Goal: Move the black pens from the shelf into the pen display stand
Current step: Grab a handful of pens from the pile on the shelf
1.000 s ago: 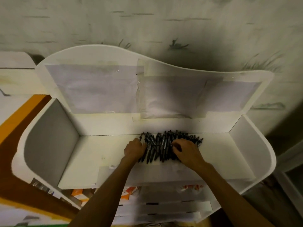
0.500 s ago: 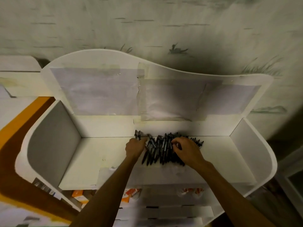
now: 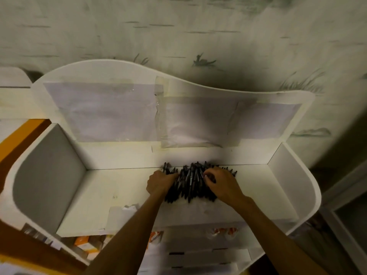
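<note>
Black pens (image 3: 193, 181): loose heap against the back edge of the white shelf (image 3: 119, 187), near its middle. Judged light, stiff, smooth-barrelled, prone to roll and slide; best gathered as a bundle across the barrels. Left hand (image 3: 159, 183) cups the heap's left flank, fingers curled into the pens. Right hand (image 3: 223, 184) lies on top, fingertips pinching barrels. Both forearms reach forward.

You see pale paper sheets (image 3: 103, 112) taped across the white back panel, and a wall (image 3: 178, 26) behind painted with grass and a small bird. Lower down sit orange boxes (image 3: 85, 243). An orange and brown band (image 3: 17, 135) runs at left.
</note>
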Motion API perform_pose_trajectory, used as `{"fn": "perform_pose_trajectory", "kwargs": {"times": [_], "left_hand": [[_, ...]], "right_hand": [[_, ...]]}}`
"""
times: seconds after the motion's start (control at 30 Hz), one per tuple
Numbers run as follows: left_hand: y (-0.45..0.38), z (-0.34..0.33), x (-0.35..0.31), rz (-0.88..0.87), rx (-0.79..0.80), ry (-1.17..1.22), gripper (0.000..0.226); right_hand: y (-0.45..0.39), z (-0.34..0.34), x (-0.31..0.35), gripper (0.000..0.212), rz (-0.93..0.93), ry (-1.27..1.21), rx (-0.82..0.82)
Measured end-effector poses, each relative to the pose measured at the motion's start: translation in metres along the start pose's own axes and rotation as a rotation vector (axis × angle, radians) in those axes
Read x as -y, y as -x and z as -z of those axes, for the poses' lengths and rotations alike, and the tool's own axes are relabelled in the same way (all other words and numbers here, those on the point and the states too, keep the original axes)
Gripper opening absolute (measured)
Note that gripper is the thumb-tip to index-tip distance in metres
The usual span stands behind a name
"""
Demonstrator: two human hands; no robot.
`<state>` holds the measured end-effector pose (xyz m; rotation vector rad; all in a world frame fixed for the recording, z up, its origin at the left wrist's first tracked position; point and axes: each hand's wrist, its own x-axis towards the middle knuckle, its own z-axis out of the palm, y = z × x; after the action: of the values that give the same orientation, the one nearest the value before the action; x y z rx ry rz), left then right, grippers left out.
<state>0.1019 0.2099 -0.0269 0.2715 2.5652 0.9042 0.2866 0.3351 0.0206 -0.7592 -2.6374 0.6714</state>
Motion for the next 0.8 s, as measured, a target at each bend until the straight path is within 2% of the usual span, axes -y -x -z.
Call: {"fn": "perform_pose_trajectory", "kwargs": {"times": [0.2,0.23,0.33,0.4,0.47,0.6,0.8], "left_hand": [[-0.005,0.014,0.01,-0.008,-0.022,-0.017,0.041],[-0.006,0.016,0.011,-0.001,-0.016,-0.015,0.045],[-0.004,0.019,0.011,0.033,-0.008,-0.007,0.076],[-0.003,0.018,0.011,0.023,-0.003,-0.014,0.081],[-0.002,0.016,0.013,-0.016,0.03,-0.044,0.074],[-0.002,0.02,0.016,-0.081,0.048,-0.115,0.046],[-0.003,0.029,0.016,-0.117,0.034,-0.325,0.044]], "right_hand": [[0.0,-0.004,-0.002,0.02,-0.004,0.02,0.019],[0.0,-0.005,-0.002,0.02,-0.006,0.02,0.022],[-0.002,-0.007,-0.001,0.02,-0.003,0.012,0.02],[-0.004,-0.007,0.0,0.019,0.002,0.007,0.012],[-0.006,-0.007,0.002,0.018,0.009,0.004,0.005],[-0.008,-0.008,0.005,0.019,0.02,-0.008,0.001],[-0.012,-0.013,0.012,0.019,0.03,-0.003,0.022]]}}
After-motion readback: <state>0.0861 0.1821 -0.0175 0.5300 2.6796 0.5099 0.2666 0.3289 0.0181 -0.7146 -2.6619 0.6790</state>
